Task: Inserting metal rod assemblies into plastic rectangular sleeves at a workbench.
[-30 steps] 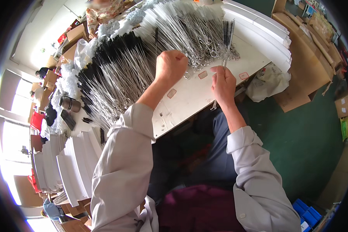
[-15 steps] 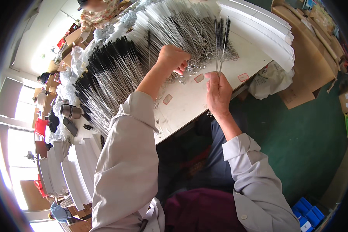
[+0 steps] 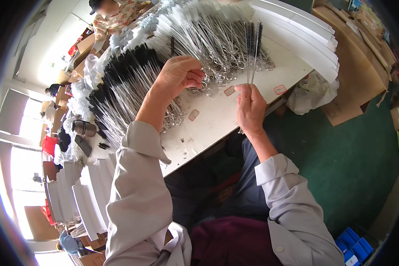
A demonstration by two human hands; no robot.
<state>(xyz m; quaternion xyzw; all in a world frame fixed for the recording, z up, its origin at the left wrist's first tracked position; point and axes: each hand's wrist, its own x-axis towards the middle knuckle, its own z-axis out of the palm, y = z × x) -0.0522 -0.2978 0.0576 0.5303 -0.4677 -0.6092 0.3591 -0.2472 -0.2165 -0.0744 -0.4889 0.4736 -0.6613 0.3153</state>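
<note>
My right hand (image 3: 251, 108) is closed around a few thin wire brushes (image 3: 254, 42). Their black bristle ends point up and away, and small wire loops show below the fist. To the left, my left hand (image 3: 180, 76) hovers by the looped ends of the piled brushes; its fingers are loosely bent and apart, with nothing visible in them. Under and beyond it spreads a heap of white-bristled wire brushes (image 3: 208, 37), ring handles toward me. A second heap of black-bristled brushes (image 3: 124, 84) lies left of it, partly behind my left forearm.
The white table (image 3: 208, 128) carries small red-outlined labels (image 3: 279, 90). Long white card strips (image 3: 303, 33) lie at the far right, more (image 3: 90, 195) at the left. A plastic bag (image 3: 312, 93) and cardboard (image 3: 354, 88) are right of the table. A metal flask (image 3: 83, 128) stands left; a person sits across.
My left hand has drawn back to the left from the white brushes' rings, and its fingers have loosened. The right hand keeps its hold, almost still.
</note>
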